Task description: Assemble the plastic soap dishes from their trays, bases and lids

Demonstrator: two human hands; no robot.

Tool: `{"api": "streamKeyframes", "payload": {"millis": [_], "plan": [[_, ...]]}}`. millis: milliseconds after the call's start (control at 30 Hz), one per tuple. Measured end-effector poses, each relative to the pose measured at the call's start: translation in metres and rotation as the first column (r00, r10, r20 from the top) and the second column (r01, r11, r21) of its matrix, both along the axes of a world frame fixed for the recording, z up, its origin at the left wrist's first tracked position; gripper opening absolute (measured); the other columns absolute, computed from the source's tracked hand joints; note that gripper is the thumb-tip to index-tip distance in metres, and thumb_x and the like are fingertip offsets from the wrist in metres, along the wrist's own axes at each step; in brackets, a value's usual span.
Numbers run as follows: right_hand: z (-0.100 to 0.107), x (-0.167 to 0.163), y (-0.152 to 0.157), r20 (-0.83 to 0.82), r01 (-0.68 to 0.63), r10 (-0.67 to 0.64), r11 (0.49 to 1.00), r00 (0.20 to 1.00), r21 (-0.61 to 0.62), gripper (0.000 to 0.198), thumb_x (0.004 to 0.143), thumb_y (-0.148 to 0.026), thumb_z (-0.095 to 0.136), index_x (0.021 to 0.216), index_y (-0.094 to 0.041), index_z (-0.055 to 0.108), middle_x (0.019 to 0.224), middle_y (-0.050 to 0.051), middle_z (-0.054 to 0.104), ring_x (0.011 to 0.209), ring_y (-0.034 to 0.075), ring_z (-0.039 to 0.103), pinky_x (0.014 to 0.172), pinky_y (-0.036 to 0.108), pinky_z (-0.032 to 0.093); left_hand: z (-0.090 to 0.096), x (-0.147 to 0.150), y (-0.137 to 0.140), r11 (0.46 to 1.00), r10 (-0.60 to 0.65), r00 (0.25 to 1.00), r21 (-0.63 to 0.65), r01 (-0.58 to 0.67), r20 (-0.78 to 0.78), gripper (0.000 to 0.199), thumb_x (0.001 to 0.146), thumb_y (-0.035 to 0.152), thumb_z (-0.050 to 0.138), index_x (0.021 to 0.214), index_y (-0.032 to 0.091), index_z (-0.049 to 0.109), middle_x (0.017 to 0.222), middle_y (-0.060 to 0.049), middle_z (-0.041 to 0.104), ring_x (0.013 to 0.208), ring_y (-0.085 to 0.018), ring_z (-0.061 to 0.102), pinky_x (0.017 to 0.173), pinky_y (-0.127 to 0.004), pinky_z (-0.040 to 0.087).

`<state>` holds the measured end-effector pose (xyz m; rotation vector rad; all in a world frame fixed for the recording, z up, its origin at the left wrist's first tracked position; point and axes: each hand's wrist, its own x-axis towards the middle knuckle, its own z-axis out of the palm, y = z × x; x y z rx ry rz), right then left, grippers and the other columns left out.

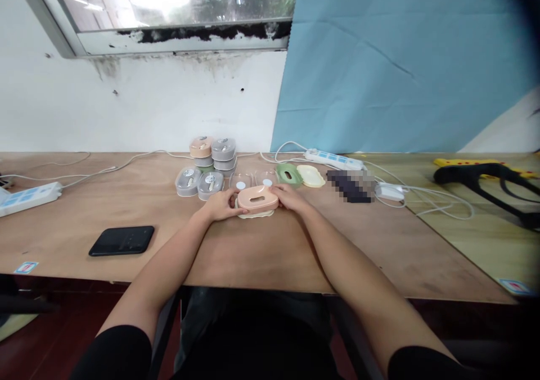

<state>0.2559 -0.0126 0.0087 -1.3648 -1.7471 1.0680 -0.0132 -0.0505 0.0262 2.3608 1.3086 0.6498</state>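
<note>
Between my hands is a pink oval soap-box tray [258,198] with a slot in its middle, sitting over a cream scalloped base [256,214]. My left hand [223,204] grips its left end, thumb along the front edge. At the right end, my right hand [287,197] has its fingers closed on the tray's rim. Just behind lie two clear lids [241,181] with round white stickers. To the right of them are a green slotted tray [289,174] and a cream scalloped base [311,176], lying side by side.
Stacked lidded boxes [212,154] and two grey ones [199,182] stand behind on the left. A black phone [122,240] lies front left. Power strips [335,159] and white cables run along the back; a dark pixelated item [352,185] and a charger [390,191] lie right.
</note>
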Motion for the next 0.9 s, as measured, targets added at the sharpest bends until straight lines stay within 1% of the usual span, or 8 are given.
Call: {"api": "streamKeyframes", "payload": {"millis": [167,300,400,533,600,700,767,900], "plan": [[0.002,0.0,-0.003,0.144,-0.055,0.047,0.997,0.988,0.052,0.036,0.085,-0.049,0.045,0.082,-0.017,0.062,0.05,-0.003,0.051,0.047,0.012,0.049,0.045,0.022,0.033,0.002,-0.001,0.0,1.0,-0.003,1.0,-0.012,0.003,-0.007,0.074,0.067,0.064,0.064,0.125,0.02,0.051,0.094,-0.006,0.068,0.083,-0.023,0.063,0.073,-0.031,0.046],[0.004,0.0,-0.004,0.279,-0.075,0.047,0.993,0.959,0.093,0.038,0.086,-0.047,0.044,0.075,-0.015,0.061,0.054,-0.001,0.055,0.054,0.013,0.05,0.05,0.022,0.031,0.004,-0.002,0.0,0.999,-0.025,1.0,-0.022,0.025,-0.013,0.07,0.069,0.064,0.062,0.124,0.021,0.054,0.104,-0.006,0.066,0.089,-0.023,0.063,0.077,-0.033,0.046],[0.005,0.001,-0.004,0.328,-0.097,0.069,0.993,0.942,0.07,0.038,0.085,-0.048,0.045,0.072,-0.015,0.061,0.056,-0.001,0.056,0.054,0.012,0.049,0.051,0.022,0.03,0.004,-0.002,0.001,0.999,-0.038,0.999,-0.034,0.037,-0.032,0.067,0.068,0.064,0.062,0.118,0.021,0.058,0.107,-0.007,0.065,0.092,-0.024,0.062,0.079,-0.034,0.046],[0.006,0.003,-0.003,0.297,-0.141,0.109,0.986,0.949,0.091,0.032,0.082,-0.045,0.052,0.084,-0.016,0.065,0.075,0.002,0.065,0.064,0.014,0.054,0.056,0.022,0.034,0.002,-0.002,0.002,0.999,-0.04,0.998,-0.038,0.039,-0.039,0.069,0.064,0.064,0.066,0.118,0.021,0.058,0.111,-0.007,0.064,0.097,-0.025,0.061,0.081,-0.035,0.047],[0.006,0.003,-0.003,0.274,-0.157,0.12,0.981,0.954,0.116,0.03,0.081,-0.043,0.053,0.091,-0.016,0.065,0.084,0.002,0.067,0.07,0.015,0.056,0.059,0.022,0.037,0.001,-0.002,0.002,0.999,-0.038,0.998,-0.022,0.037,-0.04,0.076,0.061,0.064,0.069,0.122,0.021,0.056,0.115,-0.008,0.063,0.1,-0.027,0.06,0.084,-0.036,0.047],[0.005,0.002,-0.003,0.281,-0.168,0.124,0.976,0.952,0.14,0.029,0.082,-0.04,0.052,0.09,-0.016,0.066,0.084,0.002,0.066,0.072,0.015,0.056,0.061,0.023,0.037,-0.003,-0.002,0.002,0.999,-0.047,0.997,0.011,0.047,-0.053,0.092,0.055,0.063,0.073,0.132,0.02,0.047,0.124,-0.01,0.059,0.108,-0.029,0.058,0.088,-0.038,0.046],[0.005,0.001,-0.004,0.292,-0.158,0.106,0.974,0.95,0.161,0.028,0.081,-0.039,0.052,0.088,-0.016,0.066,0.081,0.002,0.066,0.07,0.015,0.055,0.06,0.023,0.037,-0.005,-0.001,0.003,0.999,-0.036,0.997,0.038,0.039,-0.073,0.098,0.056,0.063,0.073,0.138,0.02,0.04,0.129,-0.011,0.056,0.112,-0.031,0.056,0.091,-0.039,0.045],[0.004,0.002,-0.004,0.249,-0.12,0.075,0.978,0.966,0.172,0.029,0.081,-0.038,0.053,0.094,-0.016,0.066,0.083,0.002,0.067,0.072,0.016,0.057,0.061,0.023,0.038,-0.007,0.001,0.003,0.994,-0.011,0.994,0.103,0.023,-0.111,0.097,0.064,0.062,0.068,0.143,0.02,0.031,0.133,-0.012,0.054,0.116,-0.031,0.055,0.093,-0.04,0.044]]}}
